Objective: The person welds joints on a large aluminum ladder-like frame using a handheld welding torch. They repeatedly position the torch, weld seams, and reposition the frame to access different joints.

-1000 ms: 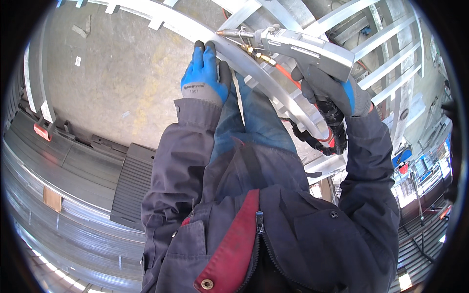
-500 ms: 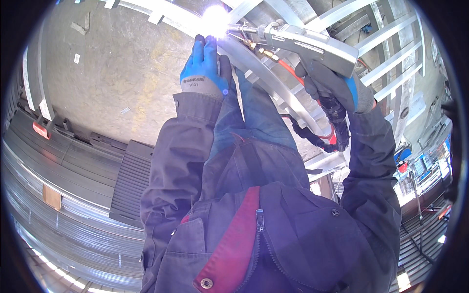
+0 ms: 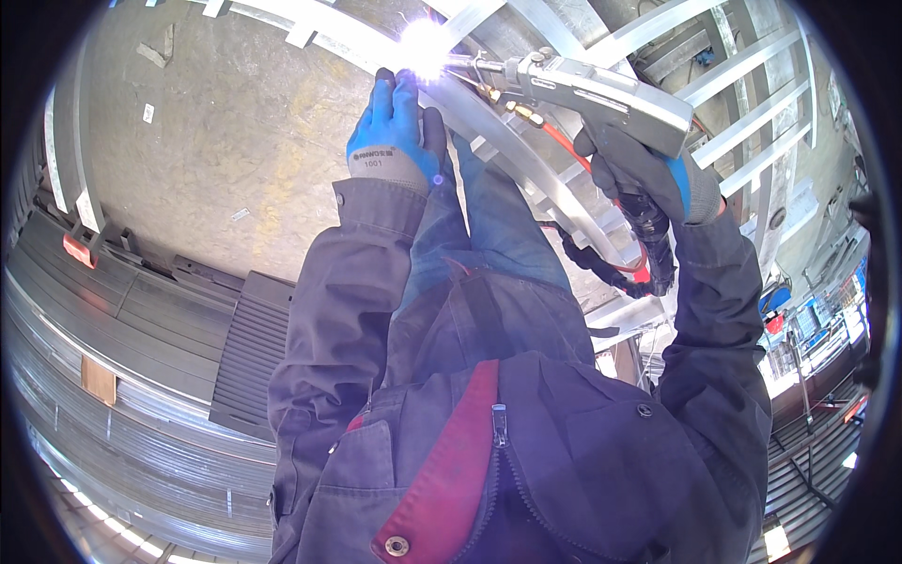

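Observation:
My right hand (image 3: 644,169), in a grey and blue glove, is wrapped round the handle of a grey welding gun (image 3: 606,92). The gun's nozzle points left, at a white glare (image 3: 425,49) on the metal frame. That glare hides the spot being worked and the nozzle's very tip. Just below it lies my left hand (image 3: 387,122), gloved in blue and grey. Its fingers stretch forward to the edge of a curved metal bar (image 3: 526,155), and the thumb stands apart. Whether the fingertips touch the bar is lost in the brightness.
A red hose (image 3: 564,141) and a black-wrapped cable (image 3: 646,221) hang from the gun beside my right leg. More flat metal bars (image 3: 742,132) cross at the upper right. Stacked dark metal lengths (image 3: 141,320) lie at the left, with a ribbed dark panel (image 3: 252,352) beside them.
The welding gun and my right hand have shifted slightly right and down. The glare has moved a little the same way, with fine sparks above it. My left hand is nearly still.

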### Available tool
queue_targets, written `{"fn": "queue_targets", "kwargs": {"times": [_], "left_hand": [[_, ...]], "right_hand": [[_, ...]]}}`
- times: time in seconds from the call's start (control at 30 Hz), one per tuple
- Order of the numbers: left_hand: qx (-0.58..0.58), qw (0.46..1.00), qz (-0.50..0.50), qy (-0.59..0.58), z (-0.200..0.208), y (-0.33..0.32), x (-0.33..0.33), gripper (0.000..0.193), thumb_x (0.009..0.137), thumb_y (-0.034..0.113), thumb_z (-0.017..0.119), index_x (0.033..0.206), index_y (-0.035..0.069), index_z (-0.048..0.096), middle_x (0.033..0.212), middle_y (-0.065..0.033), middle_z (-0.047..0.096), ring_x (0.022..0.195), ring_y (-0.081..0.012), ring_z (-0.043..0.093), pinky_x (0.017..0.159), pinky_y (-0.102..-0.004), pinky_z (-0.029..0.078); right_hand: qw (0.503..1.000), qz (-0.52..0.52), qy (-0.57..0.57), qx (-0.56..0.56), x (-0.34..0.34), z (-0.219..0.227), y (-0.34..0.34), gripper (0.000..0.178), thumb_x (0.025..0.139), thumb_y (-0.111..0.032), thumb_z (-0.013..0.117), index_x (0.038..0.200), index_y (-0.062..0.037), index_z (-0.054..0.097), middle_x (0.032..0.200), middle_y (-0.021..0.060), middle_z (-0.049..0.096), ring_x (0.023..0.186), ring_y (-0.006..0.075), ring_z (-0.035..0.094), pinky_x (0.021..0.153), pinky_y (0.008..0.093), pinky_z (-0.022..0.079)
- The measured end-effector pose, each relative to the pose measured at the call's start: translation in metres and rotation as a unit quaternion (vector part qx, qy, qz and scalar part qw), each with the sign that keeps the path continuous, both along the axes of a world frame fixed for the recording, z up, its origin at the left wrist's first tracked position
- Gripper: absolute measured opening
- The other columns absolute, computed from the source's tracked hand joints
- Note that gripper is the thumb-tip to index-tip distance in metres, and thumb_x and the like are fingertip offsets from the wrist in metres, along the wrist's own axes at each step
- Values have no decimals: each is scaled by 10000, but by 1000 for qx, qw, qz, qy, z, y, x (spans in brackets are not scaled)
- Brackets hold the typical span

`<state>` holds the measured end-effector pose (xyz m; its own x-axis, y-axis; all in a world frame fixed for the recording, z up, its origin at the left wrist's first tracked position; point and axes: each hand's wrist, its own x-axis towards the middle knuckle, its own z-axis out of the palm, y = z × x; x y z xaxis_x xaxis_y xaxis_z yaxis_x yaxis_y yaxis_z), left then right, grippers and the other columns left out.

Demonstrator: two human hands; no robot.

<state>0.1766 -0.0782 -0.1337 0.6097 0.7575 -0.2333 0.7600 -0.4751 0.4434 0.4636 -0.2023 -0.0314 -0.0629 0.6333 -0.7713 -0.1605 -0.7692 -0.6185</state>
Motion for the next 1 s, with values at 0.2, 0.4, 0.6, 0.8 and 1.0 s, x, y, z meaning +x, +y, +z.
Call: {"fn": "queue_targets", "kwargs": {"times": [0.2,0.4,0.6,0.8,1.0], "left_hand": [[-18,1000,-1,11,1,1,1,576,962,291,646,1475,50,545,1519,-265,529,1235,-420,659,992,-488,575],[-24,999,-7,24,1,1,1,587,972,300,640,1489,46,530,1526,-271,524,1270,-423,640,1023,-488,559],[-25,998,-23,56,-2,1,0,637,995,354,615,1542,55,483,1571,-270,484,1311,-427,611,1081,-494,523],[21,998,-43,39,-11,2,-5,588,1001,392,591,1499,83,553,1548,-264,525,1266,-434,643,1069,-488,530],[62,996,-64,25,-26,4,-8,537,1004,374,576,1466,100,586,1500,-238,584,1213,-429,678,1008,-489,568]], "right_hand": [[1000,-1,10,5,1,-1,-3,353,1071,-342,614,1082,-7,723,703,25,592,595,70,528,533,249,428],[1000,-1,-14,-2,0,5,-11,352,1075,-336,610,1142,-10,726,717,15,600,610,63,509,545,246,421],[997,-69,-18,-36,-13,44,-42,403,1093,-307,545,1247,37,687,770,14,623,675,81,519,604,240,415],[986,-145,-82,-4,-44,107,-83,346,1061,-238,601,1261,31,684,796,30,645,743,103,618,650,267,506],[958,-225,-176,-9,-77,189,-155,424,1046,-216,637,1373,53,611,1008,92,707,823,124,635,725,270,520]]}}
